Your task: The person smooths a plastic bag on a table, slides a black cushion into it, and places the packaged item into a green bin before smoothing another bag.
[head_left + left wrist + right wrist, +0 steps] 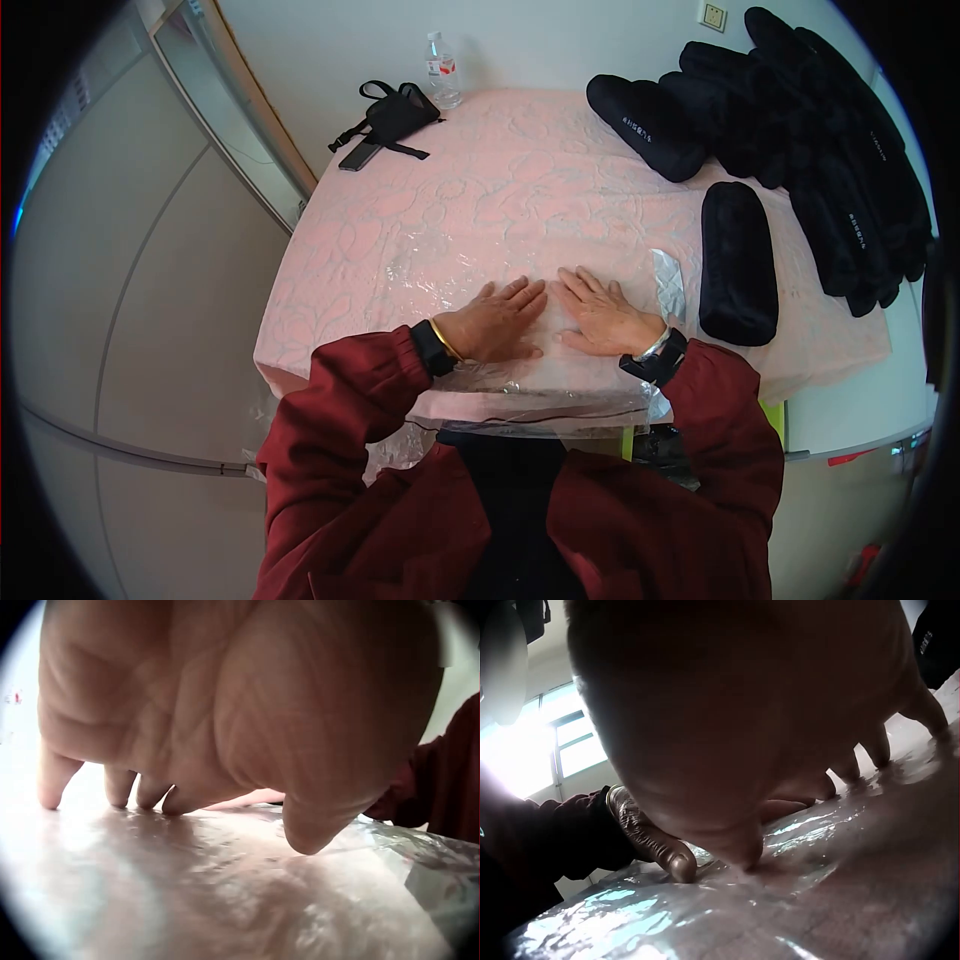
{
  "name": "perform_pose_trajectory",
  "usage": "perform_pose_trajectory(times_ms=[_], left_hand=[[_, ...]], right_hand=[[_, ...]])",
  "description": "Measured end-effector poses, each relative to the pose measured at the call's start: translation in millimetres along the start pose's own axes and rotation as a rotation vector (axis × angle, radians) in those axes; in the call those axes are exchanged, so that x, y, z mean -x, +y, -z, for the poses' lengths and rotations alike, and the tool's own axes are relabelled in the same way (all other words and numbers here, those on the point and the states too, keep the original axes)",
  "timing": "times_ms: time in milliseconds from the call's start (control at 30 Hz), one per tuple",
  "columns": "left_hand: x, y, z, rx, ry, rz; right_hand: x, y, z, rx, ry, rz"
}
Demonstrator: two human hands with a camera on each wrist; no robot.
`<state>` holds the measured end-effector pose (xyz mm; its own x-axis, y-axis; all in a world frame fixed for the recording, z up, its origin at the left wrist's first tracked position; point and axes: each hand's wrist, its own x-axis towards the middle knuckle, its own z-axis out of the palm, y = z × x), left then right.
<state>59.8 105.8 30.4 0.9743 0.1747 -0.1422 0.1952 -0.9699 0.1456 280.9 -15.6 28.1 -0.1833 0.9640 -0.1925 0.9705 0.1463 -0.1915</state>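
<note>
A thin, see-through plastic sheet or bag (425, 275) lies crinkled and shiny on the pink patterned cloth, its near side hanging past the table's front edge. My left hand (495, 322) rests on it with fingers spread. Beside it my right hand (608, 318) presses down on the same plastic, fingers straight. In the left wrist view the fingertips and thumb of the left hand (240, 697) touch the glossy plastic (225, 892) while the palm arches above. The right wrist view shows the right hand (757, 712) likewise, fingertips on the plastic (795, 900).
A black plush cushion (738, 265) lies right of my hands, near a silvery-white strip (668, 285). More black cushions (740, 100) pile up at the back right. A clear bottle (442, 75), black pouch (402, 112) and phone (360, 153) occupy the back left.
</note>
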Motion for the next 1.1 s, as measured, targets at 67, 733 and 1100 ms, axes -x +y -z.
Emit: perform_pose_trajectory(times_ms=[67, 733, 1100], left_hand=[[4, -13, 0, -0.007, -0.05, 0.015], [36, -130, 34, -0.042, -0.02, 0.425], [7, -131, 54, 0.026, -0.172, 0.424]], right_hand=[[11, 5, 13, 0.008, -0.037, -0.052], [9, 87, 20, 0.029, 0.202, -0.255], [-1, 109, 25, -0.028, 0.232, -0.307]])
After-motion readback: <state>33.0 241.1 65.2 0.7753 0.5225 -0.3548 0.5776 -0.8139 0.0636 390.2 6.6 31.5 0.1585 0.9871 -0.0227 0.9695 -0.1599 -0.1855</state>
